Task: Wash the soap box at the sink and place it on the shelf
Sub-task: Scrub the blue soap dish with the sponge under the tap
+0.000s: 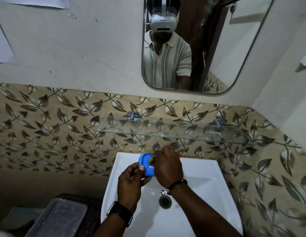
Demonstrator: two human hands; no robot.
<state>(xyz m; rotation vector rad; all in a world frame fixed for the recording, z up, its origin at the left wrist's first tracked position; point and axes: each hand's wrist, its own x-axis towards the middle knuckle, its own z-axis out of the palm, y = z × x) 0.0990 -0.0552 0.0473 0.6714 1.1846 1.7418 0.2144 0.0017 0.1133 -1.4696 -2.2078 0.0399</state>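
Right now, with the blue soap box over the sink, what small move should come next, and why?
Probably rub the right hand across the face of the soap box. The left hand grips the box by its near edge above the sink, and the right hand lies on it with something greenish, too blurred to name, at its fingertips. The glass shelf comes afterwards.

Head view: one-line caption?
Left hand holds the blue soap box over the white sink; right hand pinches a small blurred item against it, below the glass shelf.

The soap box (145, 164) is over the sink (200, 168); glass shelf (166, 132) behind, mirror (234, 48) above it, plastic tub (60, 218) left.
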